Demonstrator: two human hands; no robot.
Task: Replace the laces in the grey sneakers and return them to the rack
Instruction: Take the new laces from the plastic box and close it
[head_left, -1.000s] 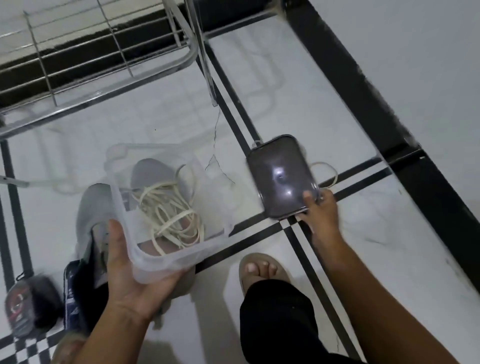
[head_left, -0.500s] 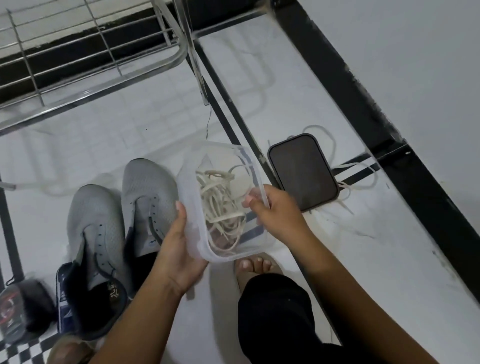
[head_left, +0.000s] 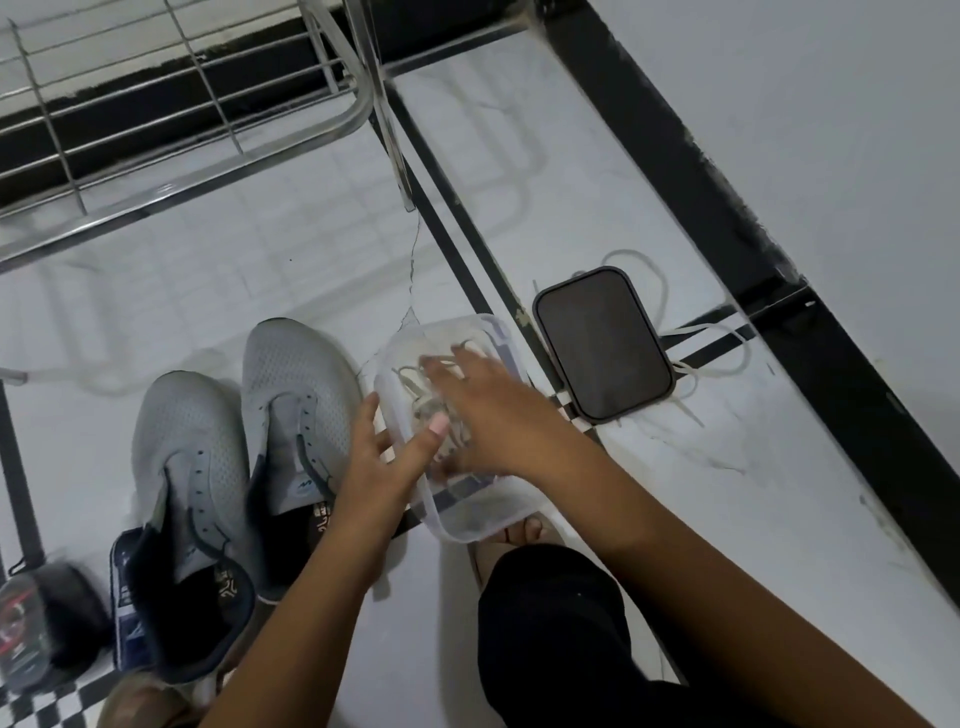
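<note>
Two grey sneakers (head_left: 192, 467) (head_left: 301, 384) stand side by side on the white floor, their eyelets without laces. To their right my left hand (head_left: 384, 457) holds a clear plastic container (head_left: 467, 525) by its left rim, thumb inside and fingers outside. A tangle of cream laces (head_left: 413, 387) lies in it. My right hand (head_left: 488, 410) reaches into the container over the laces with its fingers spread; it is blurred, and I see no grip on them. The metal wire rack (head_left: 182, 130) stands at the upper left.
The container's dark lid (head_left: 602, 343) lies on the floor to the right, with loose white laces (head_left: 727, 358) around it. A black object (head_left: 36, 629) sits at the lower left. My sandalled foot (head_left: 519, 535) is under the container. A black-edged wall (head_left: 779, 130) runs along the right.
The container has come down and to the right, beside the sneakers. My right hand left its rim and moved inside over the laces. One second ago that hand was setting the lid down.
</note>
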